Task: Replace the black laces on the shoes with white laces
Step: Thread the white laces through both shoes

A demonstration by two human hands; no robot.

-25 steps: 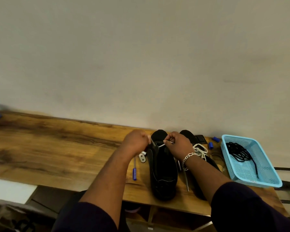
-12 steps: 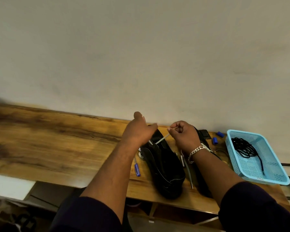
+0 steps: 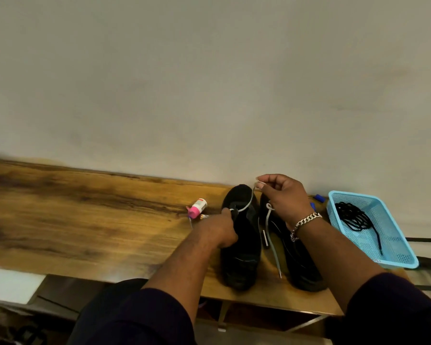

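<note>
The right hand (image 3: 284,200) pinches the tip of a thin white lace (image 3: 246,205) between thumb and forefinger, raised above the toe of the left black suede shoe (image 3: 241,235). The left hand (image 3: 219,230) grips that shoe at its eyelet flap, fingers curled round it. To do this step well, I judge the lace should be drawn straight and steadily away from the eyelet while the left hand holds the flap flat, so the strand does not twist.

The right black shoe (image 3: 296,255) stands just beside it on the wooden counter (image 3: 85,215), with a white lace end trailing down between the two shoes. The removed black laces (image 3: 353,217) lie in the light blue plastic basket (image 3: 393,247) at far right.

Compared with half a second ago, the right hand has risen and drawn the lace longer, the left hand has dropped onto the shoe, and a small pink-capped bottle (image 3: 197,207) now shows.
</note>
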